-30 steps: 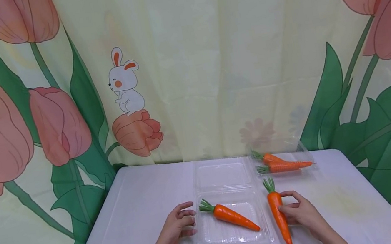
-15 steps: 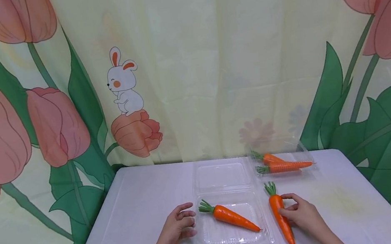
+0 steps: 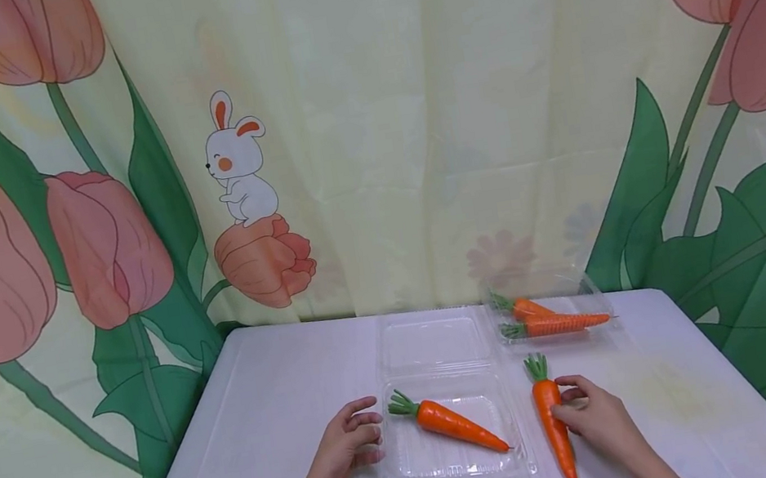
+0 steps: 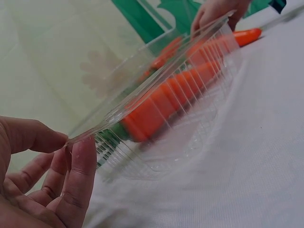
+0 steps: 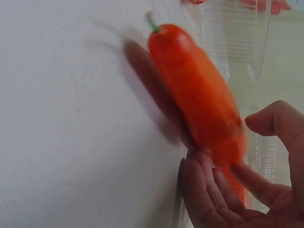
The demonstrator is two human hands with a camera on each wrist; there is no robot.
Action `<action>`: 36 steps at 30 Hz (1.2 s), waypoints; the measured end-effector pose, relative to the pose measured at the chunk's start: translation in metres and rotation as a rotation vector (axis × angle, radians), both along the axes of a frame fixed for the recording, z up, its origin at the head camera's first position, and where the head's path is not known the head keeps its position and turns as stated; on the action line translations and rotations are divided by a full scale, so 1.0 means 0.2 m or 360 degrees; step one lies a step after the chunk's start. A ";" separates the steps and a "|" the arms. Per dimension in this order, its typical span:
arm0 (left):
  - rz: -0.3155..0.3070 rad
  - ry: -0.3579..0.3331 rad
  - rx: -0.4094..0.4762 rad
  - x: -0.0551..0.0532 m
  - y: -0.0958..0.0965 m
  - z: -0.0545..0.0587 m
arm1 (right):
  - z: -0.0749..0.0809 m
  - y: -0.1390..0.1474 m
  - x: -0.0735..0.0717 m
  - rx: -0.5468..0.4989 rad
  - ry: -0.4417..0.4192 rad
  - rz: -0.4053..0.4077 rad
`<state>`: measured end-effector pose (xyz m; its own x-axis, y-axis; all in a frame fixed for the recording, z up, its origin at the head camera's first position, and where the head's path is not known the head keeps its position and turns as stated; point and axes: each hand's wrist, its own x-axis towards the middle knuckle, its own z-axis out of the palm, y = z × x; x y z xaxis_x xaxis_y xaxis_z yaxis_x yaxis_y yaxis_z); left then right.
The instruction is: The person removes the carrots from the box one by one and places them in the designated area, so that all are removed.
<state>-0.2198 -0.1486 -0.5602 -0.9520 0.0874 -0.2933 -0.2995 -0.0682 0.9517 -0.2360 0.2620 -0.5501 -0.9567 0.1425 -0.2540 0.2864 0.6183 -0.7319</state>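
Observation:
My left hand (image 3: 347,447) pinches the left rim of an open clear plastic clamshell box (image 4: 190,147) between thumb and fingers. Inside the box's near half lies one orange carrot (image 3: 459,427), its green stalks pointing to the far left. To the right of the box, my right hand (image 3: 598,415) holds a second carrot (image 3: 554,428) by its side, fingers and thumb near its upper half. That carrot's green top faces away from me and its tip points toward me. In the right wrist view the same carrot (image 5: 199,90) casts a shadow on the white cloth.
At the back right stands another clear plastic box (image 3: 604,305) with carrots (image 3: 563,324) in it. The first box's lid (image 3: 436,343) lies folded back toward a tulip-print curtain (image 3: 381,124). A white cloth covers the table (image 3: 284,369).
My right hand and its carrot have shifted slightly to the right and toward me. The left hand, the box and the carrot inside it stay in place.

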 end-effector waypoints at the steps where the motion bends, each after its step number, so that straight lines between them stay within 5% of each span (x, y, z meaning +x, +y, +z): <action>1: 0.0001 0.0000 0.0000 0.00 0.00 0.00 | 0.00 0.00 0.00 0.0012 0.0003 0.0004; 36: 0.0012 -0.0023 0.0022 0.01 0.01 0.02 | 0.18 -0.07 -0.02 0.0059 0.0255 0.0005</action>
